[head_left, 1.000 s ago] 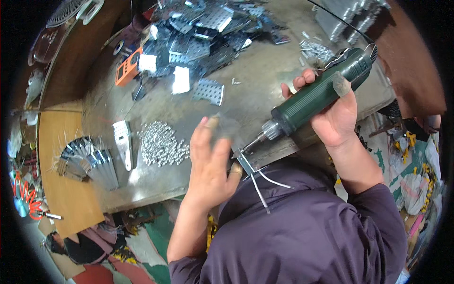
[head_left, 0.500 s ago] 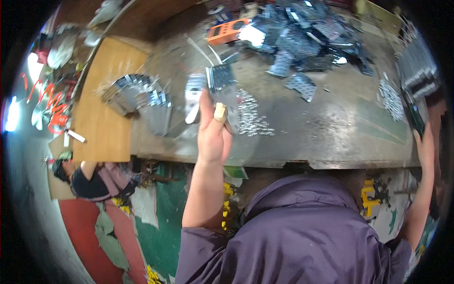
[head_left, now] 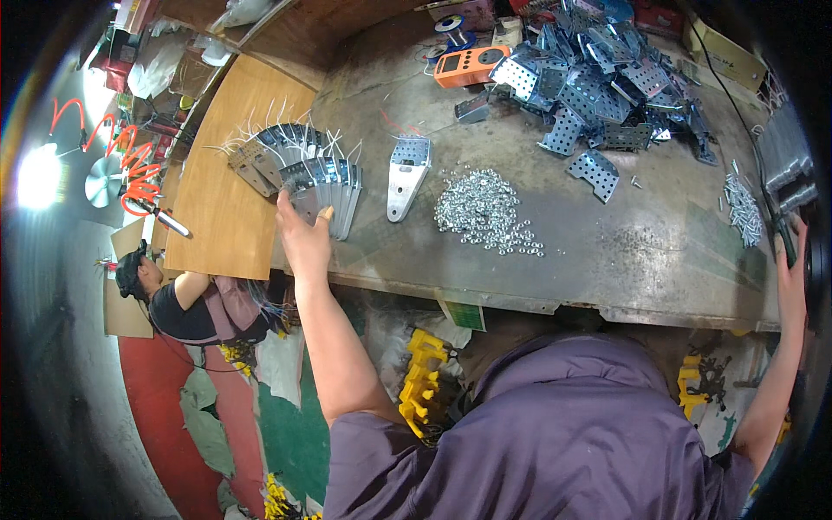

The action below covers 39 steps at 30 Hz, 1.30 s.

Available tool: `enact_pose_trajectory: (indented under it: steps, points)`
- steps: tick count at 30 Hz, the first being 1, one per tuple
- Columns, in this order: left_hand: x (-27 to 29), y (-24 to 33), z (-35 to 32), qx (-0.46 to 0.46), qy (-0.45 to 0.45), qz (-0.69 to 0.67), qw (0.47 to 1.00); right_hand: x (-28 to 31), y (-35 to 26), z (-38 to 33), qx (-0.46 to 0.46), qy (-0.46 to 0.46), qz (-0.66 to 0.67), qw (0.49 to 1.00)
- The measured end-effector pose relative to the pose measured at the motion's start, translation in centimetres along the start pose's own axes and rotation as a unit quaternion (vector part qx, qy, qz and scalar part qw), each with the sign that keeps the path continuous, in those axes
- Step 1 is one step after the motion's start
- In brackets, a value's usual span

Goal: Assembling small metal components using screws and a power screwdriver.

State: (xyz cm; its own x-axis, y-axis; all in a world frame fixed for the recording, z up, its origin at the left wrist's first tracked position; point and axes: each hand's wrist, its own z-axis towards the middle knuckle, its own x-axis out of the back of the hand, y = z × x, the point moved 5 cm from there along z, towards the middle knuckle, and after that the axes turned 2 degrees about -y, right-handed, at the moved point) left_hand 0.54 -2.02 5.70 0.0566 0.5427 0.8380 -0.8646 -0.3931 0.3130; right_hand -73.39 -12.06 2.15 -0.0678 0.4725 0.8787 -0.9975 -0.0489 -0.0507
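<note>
My left hand is at the near end of a fanned row of grey metal brackets with white wires. Its thumb, with a pale yellow cover on it, and its fingers lie on either side of one bracket's lower end. A second fan of brackets lies to the left. Alone to the right rests a silver tapered bracket with a perforated top. At the far right edge, my right hand is closed around a slim black tool, partly hidden; its exact kind is unclear.
A heap of small nuts lies mid-table, and screws lie at the right. Farther back are a pile of perforated metal plates, an orange meter and a wire spool. Another person works at the left.
My left hand has moved left with the wired bracket, from above the table to the fanned row. My right hand stays at the right edge with the black tool. The view has shifted.
</note>
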Motion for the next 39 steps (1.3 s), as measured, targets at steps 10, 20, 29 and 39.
enact_pose_trajectory:
  steps: [10,20,29,39]
  points:
    - [-0.7,-3.1,-3.2,0.048,0.058,0.07,0.995,9.5,-4.9,12.5,0.063,0.206,0.013,0.976]
    - [-3.3,13.0,-7.8,-0.2,0.032,-0.13,0.971,8.7,-0.9,17.1,-0.039,0.088,-0.194,0.976]
    - [-7.9,25.5,-17.3,-0.066,-0.419,-0.676,0.603,6.1,-15.3,8.5,0.075,0.092,0.328,0.937]
    - [-9.6,25.5,-16.5,0.232,-0.306,-0.806,0.451,-4.3,-29.2,4.2,0.189,-0.109,0.299,0.929]
